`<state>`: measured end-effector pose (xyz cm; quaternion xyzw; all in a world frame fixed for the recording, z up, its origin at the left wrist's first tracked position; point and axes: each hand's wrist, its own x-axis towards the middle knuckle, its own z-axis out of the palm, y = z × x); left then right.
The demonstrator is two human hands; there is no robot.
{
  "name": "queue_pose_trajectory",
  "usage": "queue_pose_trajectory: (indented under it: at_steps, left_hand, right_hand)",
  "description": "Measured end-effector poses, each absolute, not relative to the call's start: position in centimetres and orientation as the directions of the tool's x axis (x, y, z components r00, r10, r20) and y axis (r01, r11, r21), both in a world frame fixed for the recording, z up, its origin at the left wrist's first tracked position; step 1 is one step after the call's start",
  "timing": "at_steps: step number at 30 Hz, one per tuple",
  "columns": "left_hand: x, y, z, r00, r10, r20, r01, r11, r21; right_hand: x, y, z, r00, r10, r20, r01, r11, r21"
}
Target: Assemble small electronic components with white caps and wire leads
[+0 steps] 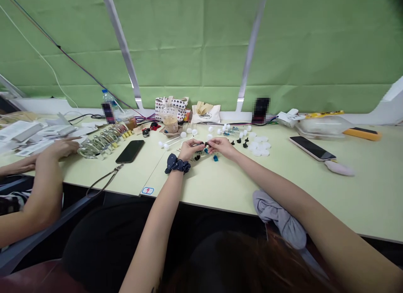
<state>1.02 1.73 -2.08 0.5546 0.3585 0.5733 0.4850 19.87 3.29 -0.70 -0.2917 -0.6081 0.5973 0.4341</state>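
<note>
My left hand (190,149) and my right hand (221,147) meet over the table, fingertips pinched close together. Between them is a small black part (205,144), too small to name; it seems gripped from both sides. Just below lie a blue piece (215,158) and another black piece (197,158). Several black stemmed pieces (245,142) rest to the right of my right hand, beside a group of white round caps (260,147). Behind my hands are clear tubes with white ends (172,142), some with blue inside (233,130).
At left, a co-worker's hand (59,148) is by white boxes (23,133) and coiled clear tubing (94,147). Phones lie left (130,152) and right (312,148). A drink cup (170,121) and a pouch (206,113) stand behind. A plastic container (324,126) sits back right.
</note>
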Motion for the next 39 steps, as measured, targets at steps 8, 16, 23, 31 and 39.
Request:
queue_pose_trajectory:
  at_steps: [8, 16, 23, 31, 39]
  left_hand:
    - [1.0, 2.0, -2.4, 0.119, 0.954, 0.276, -0.156, -0.256, 0.954]
    - [1.1, 1.6, -1.9, 0.096, 0.958, 0.269, -0.184, -0.249, 0.951]
    - [1.3, 1.3, -1.6, 0.107, 0.942, 0.319, -0.134, -0.304, 0.943]
    - [1.1, 1.4, -1.6, 0.047, 0.950, 0.308, -0.169, -0.297, 0.940]
    - [0.8, 1.1, -1.2, 0.124, 0.968, 0.220, -0.298, -0.175, 0.938]
  right_hand:
    - [19.9, 3.2, -0.5, -0.413, 0.894, 0.172, -0.178, 0.106, -0.978]
    - [19.9, 3.1, -0.3, -0.413, 0.888, 0.202, -0.206, 0.125, -0.971]
    - [19.8, 2.9, -0.1, -0.361, 0.928, 0.093, -0.084, 0.067, -0.994]
    - [20.1, 2.4, 0.9, -0.400, 0.915, 0.057, -0.059, 0.037, -0.998]
    - [20.3, 2.2, 1.0, -0.431, 0.900, 0.069, -0.084, 0.036, -0.996]
